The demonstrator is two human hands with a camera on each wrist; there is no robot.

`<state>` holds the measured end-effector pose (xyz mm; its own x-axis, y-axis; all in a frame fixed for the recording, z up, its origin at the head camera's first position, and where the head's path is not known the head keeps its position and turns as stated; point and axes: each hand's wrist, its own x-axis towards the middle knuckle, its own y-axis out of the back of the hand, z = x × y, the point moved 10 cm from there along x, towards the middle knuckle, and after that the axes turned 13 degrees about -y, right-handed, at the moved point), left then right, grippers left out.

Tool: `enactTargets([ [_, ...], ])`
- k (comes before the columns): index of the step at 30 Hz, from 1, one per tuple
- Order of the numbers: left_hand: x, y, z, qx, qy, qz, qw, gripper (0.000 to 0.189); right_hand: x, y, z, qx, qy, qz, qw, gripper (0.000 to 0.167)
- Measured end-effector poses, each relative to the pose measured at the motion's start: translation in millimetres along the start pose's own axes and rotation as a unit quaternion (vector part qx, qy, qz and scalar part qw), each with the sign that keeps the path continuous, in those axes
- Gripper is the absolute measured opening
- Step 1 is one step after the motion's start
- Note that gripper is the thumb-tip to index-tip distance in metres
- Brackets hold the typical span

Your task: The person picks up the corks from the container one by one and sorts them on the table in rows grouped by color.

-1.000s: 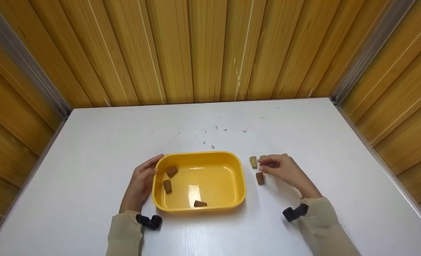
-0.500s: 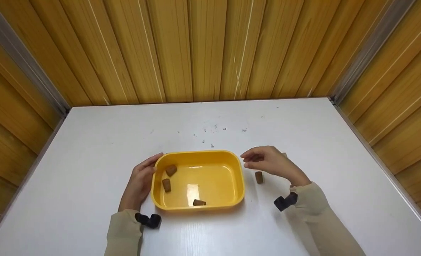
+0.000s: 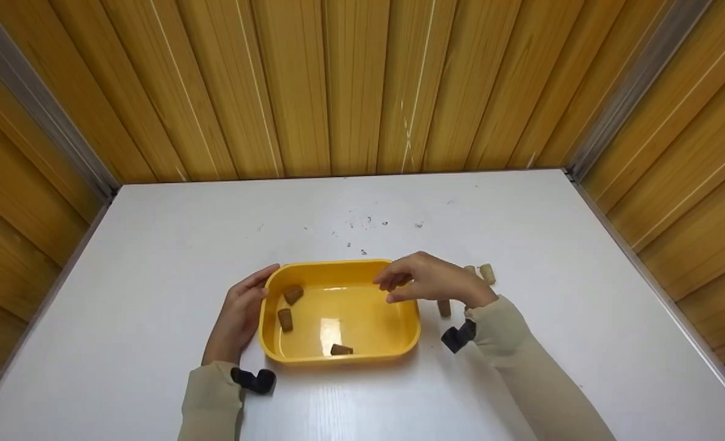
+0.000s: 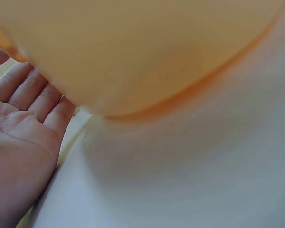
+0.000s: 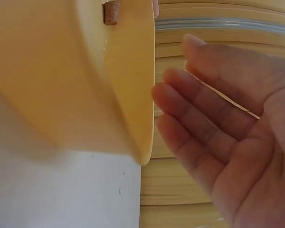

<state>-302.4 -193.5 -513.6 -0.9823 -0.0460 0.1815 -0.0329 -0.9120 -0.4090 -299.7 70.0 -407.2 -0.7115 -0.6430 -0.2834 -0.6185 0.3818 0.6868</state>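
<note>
Yellow tub (image 3: pixel 368 327) on the tabletop (image 3: pixel 172 245), three brown corks (image 3: pixel 285 320) inside; loose corks (image 3: pixel 488 274) rightward, partly hidden. Left hand (image 3: pixel 242 309), fingers straight, touches its left side; right hand (image 3: pixel 426 278), loosely half-open, visibly holding nothing, overhangs its right rim.

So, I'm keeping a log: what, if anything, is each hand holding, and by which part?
Left hand: the yellow tub, by its left rim. Right hand: no held thing shows, but whether something is hidden can't be told.

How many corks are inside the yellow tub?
3 in sight: one cork near the far left corner, a second cork just in front of it, a third cork along the near wall. The right hand may hide more.
</note>
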Motion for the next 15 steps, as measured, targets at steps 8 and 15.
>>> enactTargets([
  [8,0.0,1.9,-3.5,-0.014,0.012,0.008,0.9998,0.049,22.9,-28,-12,-0.052,-0.018,-0.092,0.9943,0.036],
  [15,0.4,1.7,-4.4,-0.030,0.010,0.011,0.9994,0.048,39.2,-46,-19,-0.041,-0.014,-0.149,0.9878,0.035],
])
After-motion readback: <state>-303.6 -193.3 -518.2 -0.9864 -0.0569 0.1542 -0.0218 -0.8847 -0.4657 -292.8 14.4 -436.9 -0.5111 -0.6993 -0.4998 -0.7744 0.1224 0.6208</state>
